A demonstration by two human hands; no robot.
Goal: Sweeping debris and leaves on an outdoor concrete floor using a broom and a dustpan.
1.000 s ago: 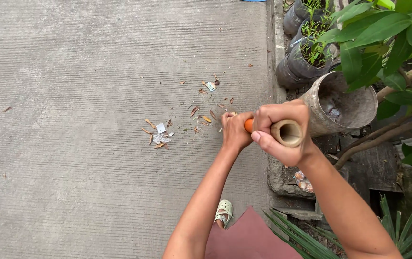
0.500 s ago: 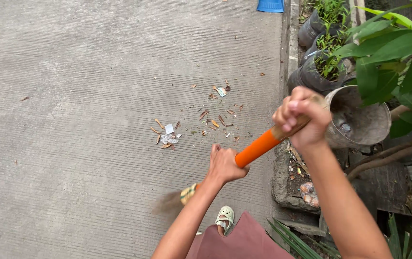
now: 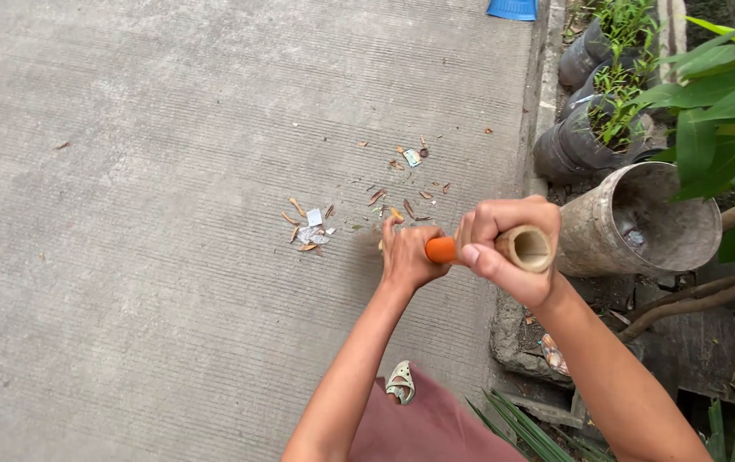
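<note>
Broom handle [image 3: 521,247] end-on to camera; right hand [image 3: 508,257] fisted round top, left hand [image 3: 408,257] gripping orange part

1. My right hand [image 3: 504,257] grips the hollow bamboo top of the broom handle [image 3: 528,248], its open end facing me
2. My left hand [image 3: 408,255] closes around the orange part of the handle [image 3: 440,250], just beyond the right
3. Dry leaves and paper scraps [image 3: 312,233] lie scattered on the concrete pavement [image 3: 145,214] ahead of my hands
4. To my right a grey tipped-over pot [image 3: 641,222] lies beside black potted plants [image 3: 594,137]
5. My sandalled foot [image 3: 401,382] shows below
</note>
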